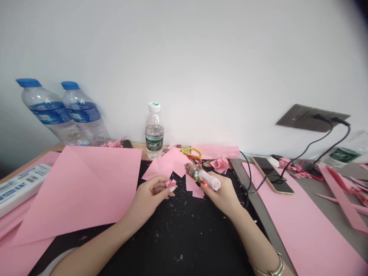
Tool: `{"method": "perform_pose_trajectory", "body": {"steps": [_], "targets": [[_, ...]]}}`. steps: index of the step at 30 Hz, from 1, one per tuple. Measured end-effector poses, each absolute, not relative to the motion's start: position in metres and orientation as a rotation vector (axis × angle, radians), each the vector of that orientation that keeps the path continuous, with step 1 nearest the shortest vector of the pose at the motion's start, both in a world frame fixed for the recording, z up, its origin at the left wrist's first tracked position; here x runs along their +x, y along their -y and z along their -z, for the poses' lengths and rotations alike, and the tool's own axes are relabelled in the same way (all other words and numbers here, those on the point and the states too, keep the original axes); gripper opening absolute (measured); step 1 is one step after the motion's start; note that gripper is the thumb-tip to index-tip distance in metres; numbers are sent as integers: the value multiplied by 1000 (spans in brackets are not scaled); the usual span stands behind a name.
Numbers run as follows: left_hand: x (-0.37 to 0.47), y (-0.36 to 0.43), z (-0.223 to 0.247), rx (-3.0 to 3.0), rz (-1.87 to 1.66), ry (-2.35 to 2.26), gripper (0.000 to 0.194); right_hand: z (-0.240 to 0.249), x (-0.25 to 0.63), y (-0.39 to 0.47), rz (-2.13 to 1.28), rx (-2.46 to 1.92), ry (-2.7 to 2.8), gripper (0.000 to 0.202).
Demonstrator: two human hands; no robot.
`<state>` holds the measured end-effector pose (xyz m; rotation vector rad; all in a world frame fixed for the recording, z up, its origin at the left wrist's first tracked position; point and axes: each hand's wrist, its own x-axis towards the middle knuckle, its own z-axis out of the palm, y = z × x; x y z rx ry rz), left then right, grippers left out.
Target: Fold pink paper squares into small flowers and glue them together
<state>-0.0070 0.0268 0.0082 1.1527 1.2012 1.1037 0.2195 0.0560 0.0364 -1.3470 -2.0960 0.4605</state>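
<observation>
**Fingers [158, 184] on both hands occupied: a folded piece in one, a beaded tool in the other**

Your left hand [150, 192] pinches a small folded piece [171, 184] of pink paper between thumb and fingertips, just above the black mat [186, 237]. Your right hand [225, 196] grips a pale, beaded tool [211, 181] with a small red light glowing beside the thumb — it may be a glue gun, though blur hides its working end. The two hands are apart, and the tool does not touch the piece.

The work looks partway along. The piece in your grasp already has folds and petal-like points; whether any of it is glued, you cannot tell from here. Another folded shape, a pink paper flower [220, 165] by the look of it, lies beyond your right hand, and crumpled pink bits [290, 165] sit past the phone [271, 175] on the right.

Plenty of flat paper remains — a large sheet [94, 184] to your left and a long sheet [304, 218] to your right, both broad and unfolded. Smaller cut paper [166, 163] lies just ahead of your left hand, near the water bottle [154, 132], and loose strips [342, 197] spread at the far right. Pale flecks dot the mat beneath you.
</observation>
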Motion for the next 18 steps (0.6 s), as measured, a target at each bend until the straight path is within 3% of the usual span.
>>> {"method": "perform_pose_trajectory", "body": {"steps": [2, 6, 18], "targets": [[-7, -27, -8, 1154, -1102, -1196, 23, -35, 223, -59, -346, -1425, 2028, 9], [-7, -27, -8, 1153, -1105, -1182, 22, -27, 231, -68, -151, -1641, 1887, 25], [-7, -27, -10, 1135, -1094, -1173, 22, -13, 228, -68, -81, -1846, 2104, 48]]}}
